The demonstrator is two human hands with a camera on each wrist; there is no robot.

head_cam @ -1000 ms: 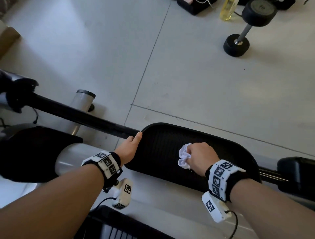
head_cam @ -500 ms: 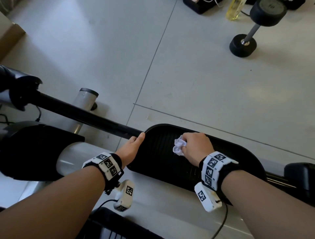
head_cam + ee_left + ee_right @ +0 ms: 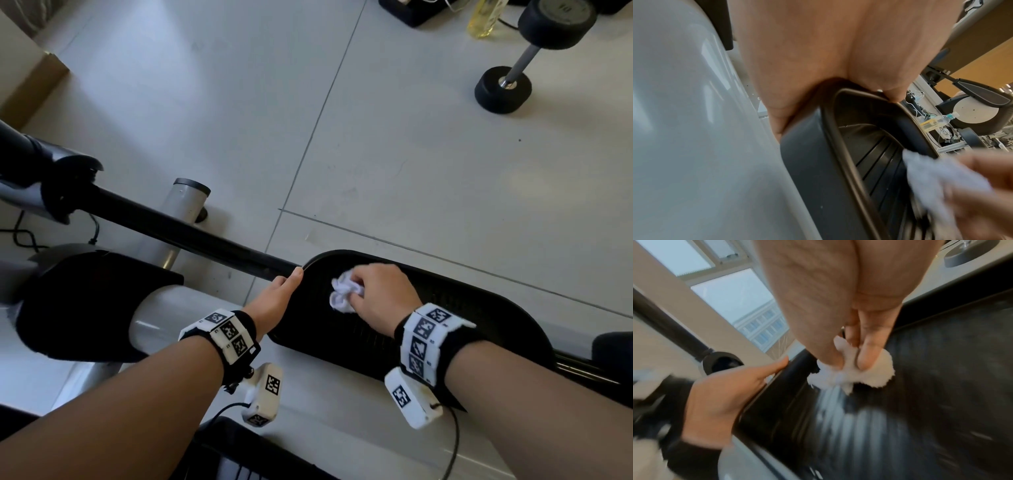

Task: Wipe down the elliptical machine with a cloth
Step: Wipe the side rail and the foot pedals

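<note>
R hand [image 3: 380,294] w/ cloth [image 3: 342,296], on pedal [image 3: 479,308]

Fluffy white cloth [image 3: 344,294] bunching softly, ribbed matt black plastic pedal [image 3: 462,308] showing grooves, glossy pale grey housing [image 3: 191,308] reflecting light, smooth grey floor tiles [image 3: 411,154] gleaming faintly
</note>
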